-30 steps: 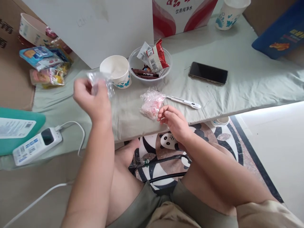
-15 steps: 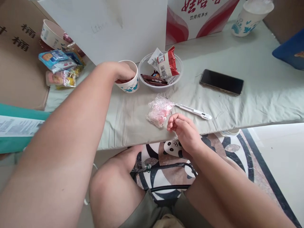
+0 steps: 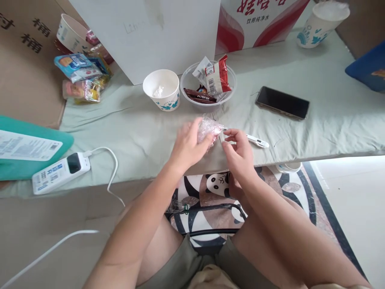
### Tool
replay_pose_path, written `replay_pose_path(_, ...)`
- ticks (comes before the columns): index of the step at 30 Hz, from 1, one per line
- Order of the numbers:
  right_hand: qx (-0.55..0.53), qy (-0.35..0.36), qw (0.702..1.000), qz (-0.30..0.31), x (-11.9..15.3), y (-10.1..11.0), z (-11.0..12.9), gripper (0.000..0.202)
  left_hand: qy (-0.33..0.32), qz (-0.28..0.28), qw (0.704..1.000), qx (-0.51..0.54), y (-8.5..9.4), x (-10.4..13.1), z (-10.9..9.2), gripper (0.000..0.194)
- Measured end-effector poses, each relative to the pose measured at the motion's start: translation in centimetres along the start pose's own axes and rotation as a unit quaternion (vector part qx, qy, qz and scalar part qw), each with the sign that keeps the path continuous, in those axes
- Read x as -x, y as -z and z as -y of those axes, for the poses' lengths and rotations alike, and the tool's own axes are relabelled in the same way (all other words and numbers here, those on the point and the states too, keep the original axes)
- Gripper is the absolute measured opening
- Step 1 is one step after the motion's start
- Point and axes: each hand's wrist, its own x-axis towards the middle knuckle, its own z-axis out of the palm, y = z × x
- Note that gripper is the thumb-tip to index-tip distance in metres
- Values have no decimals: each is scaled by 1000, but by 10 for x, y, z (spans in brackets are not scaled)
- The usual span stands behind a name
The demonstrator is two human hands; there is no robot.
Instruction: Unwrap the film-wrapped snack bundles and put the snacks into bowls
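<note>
Head camera shows the clear-wrapped pinkish bundle (image 3: 208, 129) on the cloth-covered surface (image 3: 144, 140), between the two hands. Left hand (image 3: 192, 142) touches its left side, thumb and forefinger parted around the wrap; whether they pinch it cannot be told. Right hand (image 3: 239, 154) is partly open beside the bundle's right edge, fingers curled, with a gap between thumb and forefinger; whether the fingertips touch the wrap is unclear. Just right of that hand lies the white cutter (image 3: 257, 141), its front part hidden behind the fingers. Beyond the grip stands the clear plastic bowl (image 3: 233, 86) of wrapped snacks, with the paper cup (image 3: 168, 100) beside it to the left, crumpled clear plastic (image 3: 158, 91) inside. Farther right and beyond lies the phone (image 3: 282, 102); well left of the grip is the white power strip (image 3: 60, 172).
</note>
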Motion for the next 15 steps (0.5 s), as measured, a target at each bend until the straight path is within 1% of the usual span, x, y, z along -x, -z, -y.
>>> replay_pose_path(1,24,9,1000,10,-1,-1,-2,29,15,50,999,-14,-4,5,2,44)
replay_pose_path(2,43,16,999,26,-1,-1,-3,33,23,88,996,-14,-5,8,3,47)
replay_pose_path(3,56,23,997,43,-2,-2,-5,36,24,109,994,-2,-3,9,4,47)
replay_pose_path(5,67,41,994,72,-3,-4,-6,34,29,117,991,62,1,8,6,38)
replay_pose_path(7,57,51,993,88,-4,-5,-7,29,56,102,981,157,3,9,8,25)
replay_pose_path(8,46,53,993,94,-4,-6,-6,26,76,88,972,206,2,10,10,24)
replay_pose_path(10,20,60,993,103,-2,-6,-5,21,109,48,952,283,-4,13,14,28)
replay_pose_path(13,-6,82,991,107,1,-7,-3,16,132,-6,928,349,-16,19,18,25)
replay_pose_path(14,-13,90,990,107,2,-7,-3,15,140,-21,917,374,-19,21,19,29)
replay_pose_path(15,-19,99,989,109,2,-6,-2,13,153,-32,902,403,-20,22,20,41)
